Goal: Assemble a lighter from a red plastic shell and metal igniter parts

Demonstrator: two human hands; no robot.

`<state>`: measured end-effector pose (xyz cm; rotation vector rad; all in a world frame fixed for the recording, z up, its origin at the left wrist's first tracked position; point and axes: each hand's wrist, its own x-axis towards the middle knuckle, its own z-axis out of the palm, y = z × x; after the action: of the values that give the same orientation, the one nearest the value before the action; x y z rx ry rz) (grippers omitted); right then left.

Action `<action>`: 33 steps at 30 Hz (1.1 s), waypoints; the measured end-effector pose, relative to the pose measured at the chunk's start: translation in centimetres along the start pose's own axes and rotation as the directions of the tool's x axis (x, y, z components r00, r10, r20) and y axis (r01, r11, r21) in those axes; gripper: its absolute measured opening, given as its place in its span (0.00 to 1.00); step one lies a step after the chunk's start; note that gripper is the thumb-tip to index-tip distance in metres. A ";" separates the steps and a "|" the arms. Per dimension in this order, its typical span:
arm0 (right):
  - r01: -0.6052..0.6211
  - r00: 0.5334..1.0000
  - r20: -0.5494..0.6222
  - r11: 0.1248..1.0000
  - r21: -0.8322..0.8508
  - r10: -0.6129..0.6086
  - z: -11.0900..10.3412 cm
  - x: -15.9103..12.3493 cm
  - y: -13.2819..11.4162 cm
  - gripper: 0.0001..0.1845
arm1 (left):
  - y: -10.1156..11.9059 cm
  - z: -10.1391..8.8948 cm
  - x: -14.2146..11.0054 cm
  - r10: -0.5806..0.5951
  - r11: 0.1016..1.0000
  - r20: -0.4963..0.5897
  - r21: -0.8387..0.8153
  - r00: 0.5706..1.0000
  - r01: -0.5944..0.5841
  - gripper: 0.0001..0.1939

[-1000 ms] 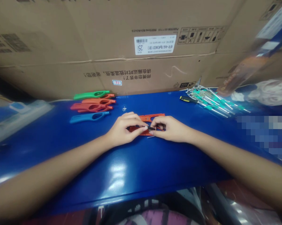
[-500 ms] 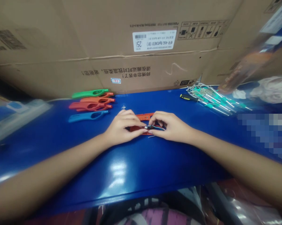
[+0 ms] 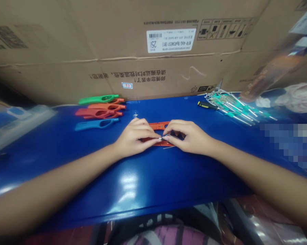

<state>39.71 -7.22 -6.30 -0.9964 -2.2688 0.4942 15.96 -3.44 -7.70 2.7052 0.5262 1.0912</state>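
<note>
Both my hands rest on the blue table [image 3: 148, 180] over an orange plastic handle part [image 3: 158, 126] lying flat. My left hand [image 3: 134, 137] has its fingers curled and pressed on the part's left end. My right hand [image 3: 187, 136] pinches a small dark and metal piece [image 3: 166, 138] against the orange part, fingertip to fingertip with the left. Much of the orange part is hidden under the fingers. A small metal bit [image 3: 135, 115] lies just beyond my left hand.
A row of plastic handles lies at the back left: green [image 3: 98, 99], orange [image 3: 106, 106], red [image 3: 97, 113], blue [image 3: 95, 124]. A pile of green-handled screwdrivers [image 3: 232, 107] sits back right. A large cardboard box [image 3: 133, 47] walls the rear. A clear bag [image 3: 17, 120] lies left.
My right hand's fingers have shifted slightly on the small piece, pressing it closer to the orange part. Both hands stay over the same spot.
</note>
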 end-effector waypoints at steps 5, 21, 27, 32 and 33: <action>-0.021 1.000 0.022 0.990 0.141 0.018 0.0 0.3 0.4 0.05 | -0.1 0.0 -0.1 0.024 1.000 0.004 0.006 1.000 -0.024 0.05; -0.167 0.979 0.151 0.959 0.230 0.134 -0.9 0.6 0.0 0.07 | -0.1 0.0 -0.3 0.048 0.998 0.012 0.040 0.999 -0.048 0.05; -0.112 0.991 0.094 0.974 0.196 0.096 -0.5 0.5 0.1 0.05 | 1.1 0.3 0.1 -0.076 0.997 0.057 -0.012 0.995 0.077 0.07; -0.064 0.997 0.062 0.978 0.197 0.053 -0.3 0.5 0.0 0.05 | 1.8 0.8 0.5 -0.209 0.968 0.083 -0.125 0.975 0.218 0.08; -0.073 0.996 0.067 0.976 0.204 0.061 -0.4 0.5 0.0 0.05 | 1.8 0.9 0.4 -0.225 0.960 0.087 -0.150 0.970 0.236 0.07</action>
<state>39.69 -6.84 -5.87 -0.9659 -2.1882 0.7811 17.34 -4.92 -7.59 2.4608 0.6912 0.9318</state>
